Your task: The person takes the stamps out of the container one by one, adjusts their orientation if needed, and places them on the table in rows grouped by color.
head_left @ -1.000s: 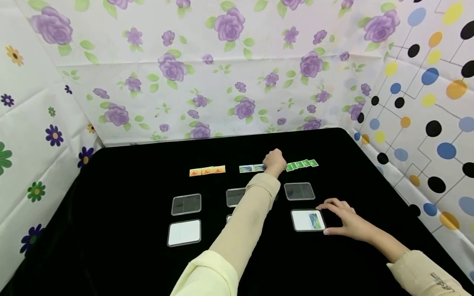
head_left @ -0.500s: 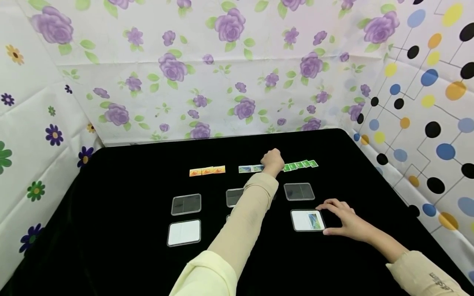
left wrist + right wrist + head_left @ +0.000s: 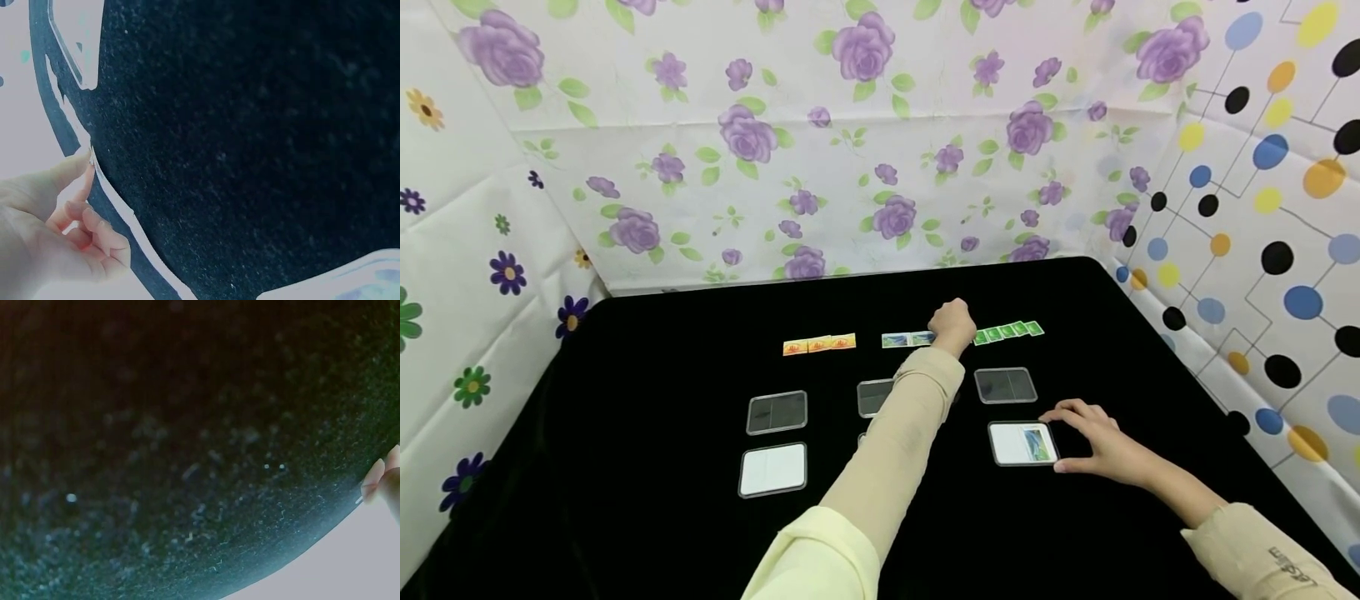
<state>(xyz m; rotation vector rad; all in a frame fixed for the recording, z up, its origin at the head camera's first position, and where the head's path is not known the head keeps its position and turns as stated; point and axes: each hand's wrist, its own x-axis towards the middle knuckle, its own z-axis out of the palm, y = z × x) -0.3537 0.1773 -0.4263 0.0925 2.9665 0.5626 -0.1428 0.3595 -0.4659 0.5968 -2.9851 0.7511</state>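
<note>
My left hand [image 3: 952, 322] reaches to the far row, between the blue stamps [image 3: 908, 340] and the green stamps [image 3: 1009, 332]. In the left wrist view its thumb and index finger meet on a stamp [image 3: 93, 155] at the row's edge; the other fingers curl. That stamp's picture is hidden. My right hand [image 3: 1097, 446] grips the right edge of a clear case [image 3: 1006, 446] between thumb and fingers. Inside the case lie a white insert and a blue-green landscape stamp [image 3: 1037, 445]. Only fingertips [image 3: 374, 476] show in the right wrist view.
Orange stamps [image 3: 820, 344] lie at the far left of the row. Nearer stand clear dark-looking case halves [image 3: 777, 413], [image 3: 1006, 386] and a case with a white insert [image 3: 772, 470]. My left forearm partly covers other case parts. Black cloth [image 3: 647, 467] covers the table.
My left hand has shifted slightly left along the row, and the blue stamps have slid a little left too. The right hand and its case have stayed in place.
</note>
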